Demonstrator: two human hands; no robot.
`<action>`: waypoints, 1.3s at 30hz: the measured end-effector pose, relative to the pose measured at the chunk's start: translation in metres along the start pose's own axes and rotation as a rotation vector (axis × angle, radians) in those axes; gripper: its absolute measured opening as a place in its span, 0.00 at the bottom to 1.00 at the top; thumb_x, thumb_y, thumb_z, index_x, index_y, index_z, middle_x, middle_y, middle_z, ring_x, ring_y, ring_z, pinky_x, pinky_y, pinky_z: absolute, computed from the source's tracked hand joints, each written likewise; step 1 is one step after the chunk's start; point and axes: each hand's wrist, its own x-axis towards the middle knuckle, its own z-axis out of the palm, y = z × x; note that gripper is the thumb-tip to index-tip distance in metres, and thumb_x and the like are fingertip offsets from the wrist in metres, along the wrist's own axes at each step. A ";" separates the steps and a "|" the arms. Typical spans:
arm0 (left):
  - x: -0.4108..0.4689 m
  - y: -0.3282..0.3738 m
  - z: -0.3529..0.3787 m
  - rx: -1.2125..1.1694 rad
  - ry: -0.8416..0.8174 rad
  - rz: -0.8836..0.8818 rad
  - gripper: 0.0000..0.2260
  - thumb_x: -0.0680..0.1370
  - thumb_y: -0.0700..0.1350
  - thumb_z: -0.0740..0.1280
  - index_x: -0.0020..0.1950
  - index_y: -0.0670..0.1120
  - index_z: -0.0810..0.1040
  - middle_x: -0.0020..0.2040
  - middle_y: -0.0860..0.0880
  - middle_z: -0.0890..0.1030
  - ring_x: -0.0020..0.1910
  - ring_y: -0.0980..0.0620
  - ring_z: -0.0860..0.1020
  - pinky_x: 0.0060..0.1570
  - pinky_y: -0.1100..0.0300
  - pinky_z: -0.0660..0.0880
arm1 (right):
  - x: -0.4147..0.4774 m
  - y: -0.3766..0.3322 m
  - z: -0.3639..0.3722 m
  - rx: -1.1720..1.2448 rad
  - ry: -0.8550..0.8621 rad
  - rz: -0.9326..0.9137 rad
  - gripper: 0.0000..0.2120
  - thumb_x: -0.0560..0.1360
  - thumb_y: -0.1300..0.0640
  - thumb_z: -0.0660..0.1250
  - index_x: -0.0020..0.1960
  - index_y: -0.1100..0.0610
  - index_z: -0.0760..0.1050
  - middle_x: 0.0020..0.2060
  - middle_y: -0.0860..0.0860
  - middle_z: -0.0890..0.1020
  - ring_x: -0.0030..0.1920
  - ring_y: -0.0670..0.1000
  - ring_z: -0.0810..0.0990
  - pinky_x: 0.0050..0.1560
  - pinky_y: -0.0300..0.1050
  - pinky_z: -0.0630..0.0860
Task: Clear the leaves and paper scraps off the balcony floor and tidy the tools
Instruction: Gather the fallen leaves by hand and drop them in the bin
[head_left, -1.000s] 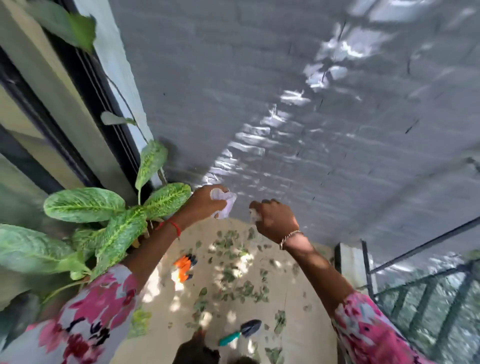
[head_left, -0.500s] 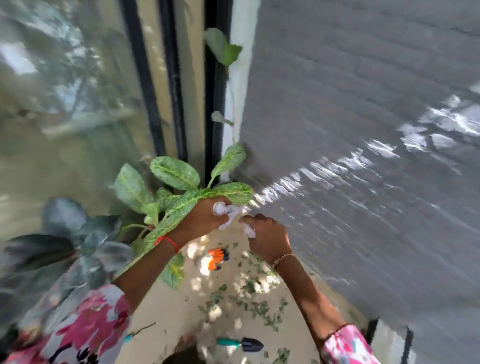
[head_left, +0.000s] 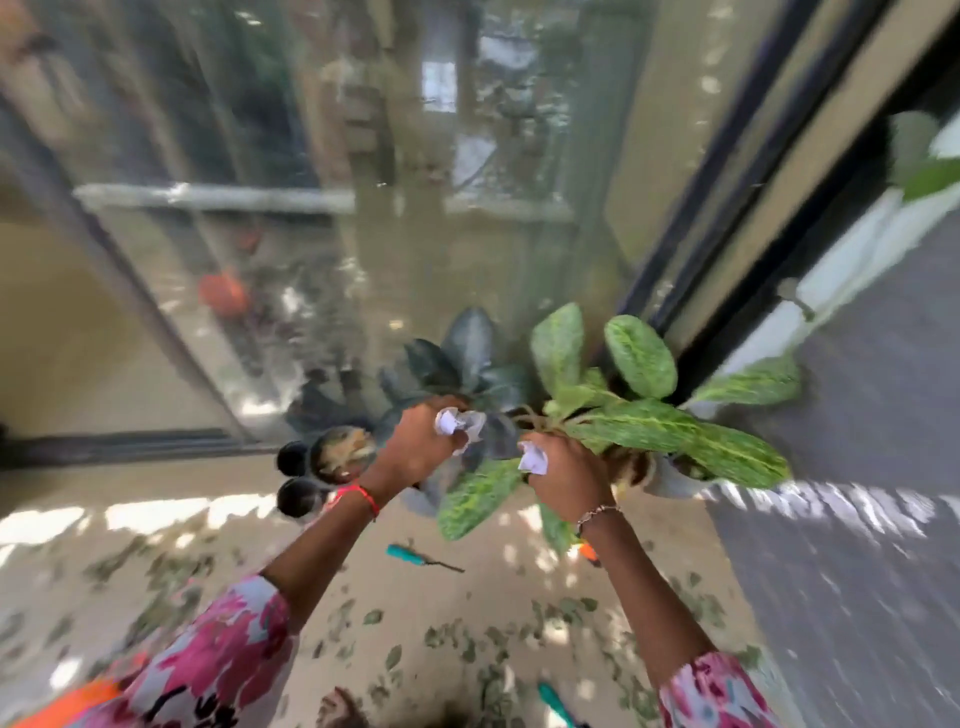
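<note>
Left hand (head_left: 415, 441): grips a crumpled white paper scrap (head_left: 457, 423).
Right hand (head_left: 569, 475): close by but apart from the left, gripping a second scrap (head_left: 534, 460).
Leaves (head_left: 467, 644): small dull-green bits strewn over the smooth beige floor (head_left: 405, 587).
Tool (head_left: 415, 555): teal handle, lying flat on the floor.
Pots: a round dark pot (head_left: 340, 454) holds blurred brownish matter; a white pot (head_left: 670, 480) holds a speckled plant (head_left: 649, 431).

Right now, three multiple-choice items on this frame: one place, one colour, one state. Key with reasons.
1. Where is the teal-handled tool?
A. in the left hand
B. on the floor
C. in a pot

2. What colour are the paper scraps?
A. white
B. yellow
C. blue

3. What is the left hand doing?
A. open and empty
B. gripping a scrap
C. holding a tool

Key:
1 B, it lies on the floor between the forearms.
2 A, both crumpled scraps show white.
3 B, its fingers curl round a scrap.
</note>
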 end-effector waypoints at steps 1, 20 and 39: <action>-0.010 -0.016 -0.024 -0.060 0.047 -0.083 0.11 0.64 0.46 0.67 0.45 0.45 0.80 0.41 0.50 0.79 0.40 0.56 0.74 0.42 0.61 0.69 | 0.010 -0.022 0.015 0.088 -0.014 -0.012 0.20 0.70 0.64 0.64 0.61 0.53 0.75 0.55 0.54 0.79 0.56 0.57 0.77 0.51 0.46 0.72; -0.222 -0.230 -0.259 -0.939 1.141 -0.578 0.07 0.76 0.42 0.64 0.38 0.46 0.76 0.29 0.53 0.78 0.26 0.58 0.74 0.27 0.66 0.66 | 0.106 -0.365 0.228 0.927 -0.800 0.100 0.10 0.72 0.72 0.64 0.47 0.59 0.75 0.32 0.51 0.79 0.33 0.51 0.76 0.42 0.46 0.73; -0.193 -0.326 -0.349 -0.480 1.384 -0.965 0.15 0.76 0.45 0.63 0.55 0.33 0.74 0.50 0.34 0.79 0.39 0.38 0.76 0.25 0.52 0.68 | 0.224 -0.527 0.314 0.304 -0.936 -0.437 0.13 0.67 0.68 0.67 0.50 0.62 0.78 0.39 0.55 0.77 0.38 0.53 0.75 0.35 0.43 0.73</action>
